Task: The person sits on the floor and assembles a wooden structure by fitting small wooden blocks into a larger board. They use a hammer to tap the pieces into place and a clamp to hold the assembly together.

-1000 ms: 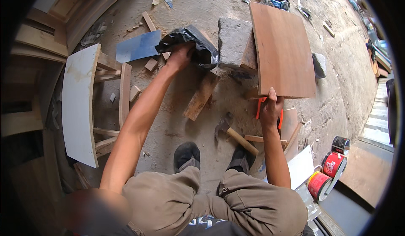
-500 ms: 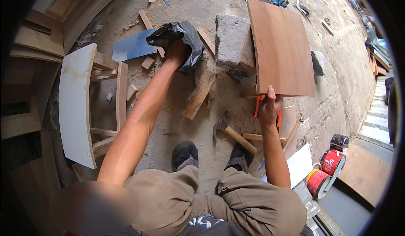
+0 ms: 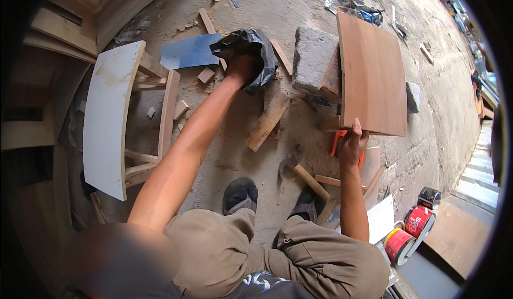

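Observation:
My left hand (image 3: 242,67) reaches into the mouth of a crumpled black plastic bag (image 3: 263,58) on the ground. Its fingers are hidden in the bag, so whether they grip anything does not show. With thumb on top, my right hand (image 3: 354,145) is closed on the near edge of a brown plywood panel (image 3: 374,77). The panel is tilted against a rough grey concrete block (image 3: 315,58) and a wood piece beside it. Just by my right hand, a tool with orange-red handles (image 3: 336,142) lies partly hidden.
A hammer (image 3: 305,176) lies near my right foot. At left stands a wooden frame with a white panel (image 3: 111,120). A blue board (image 3: 188,51), a wood block (image 3: 269,120) and scraps lie on the ground; red cans (image 3: 418,220) stand at right.
The whole view has shifted, so most things appear farther right. My left hand is still in the bag and my right hand still holds the panel's near edge.

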